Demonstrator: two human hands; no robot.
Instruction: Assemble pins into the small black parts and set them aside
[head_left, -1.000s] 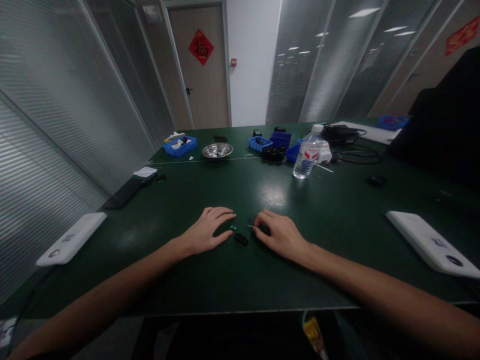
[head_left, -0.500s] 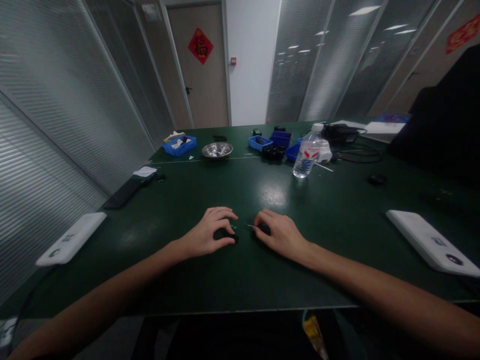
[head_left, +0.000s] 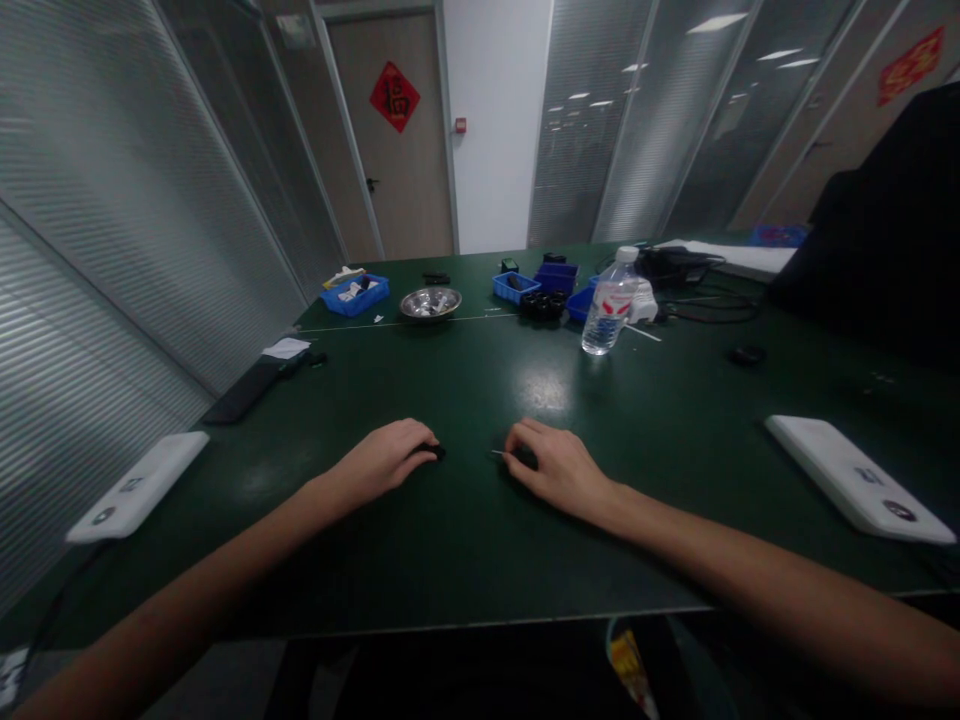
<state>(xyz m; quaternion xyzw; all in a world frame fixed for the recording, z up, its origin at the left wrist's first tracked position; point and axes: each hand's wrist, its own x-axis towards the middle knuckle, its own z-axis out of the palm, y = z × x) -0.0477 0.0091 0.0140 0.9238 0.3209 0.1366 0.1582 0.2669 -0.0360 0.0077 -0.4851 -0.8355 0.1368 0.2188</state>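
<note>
My left hand [head_left: 388, 455] rests low over the dark green table, closed around a small black piece [head_left: 435, 452] whose end sticks out past the fingertips. The rest of that piece is hidden by the fingers. Across a short gap, my right hand [head_left: 556, 463] is closed in a pinch. From its fingertips a thin, pale tool tip [head_left: 496, 453] points left toward the other hand. Whatever handle the tool has is hidden in the fingers, and its kind cannot be made out.
A water bottle [head_left: 609, 303] stands beyond my right hand. Farther back are a metal bowl [head_left: 430, 305], a blue basket [head_left: 355, 296] and a small blue basket [head_left: 516, 288]. White slabs lie at left [head_left: 141, 486] and right [head_left: 859, 478]; a black mouse [head_left: 747, 356] is at right.
My left hand has moved left and slightly away from me, its fingers closing on the black piece. A green bit seen earlier between the hands is out of sight. The right hand stays nearly still.
</note>
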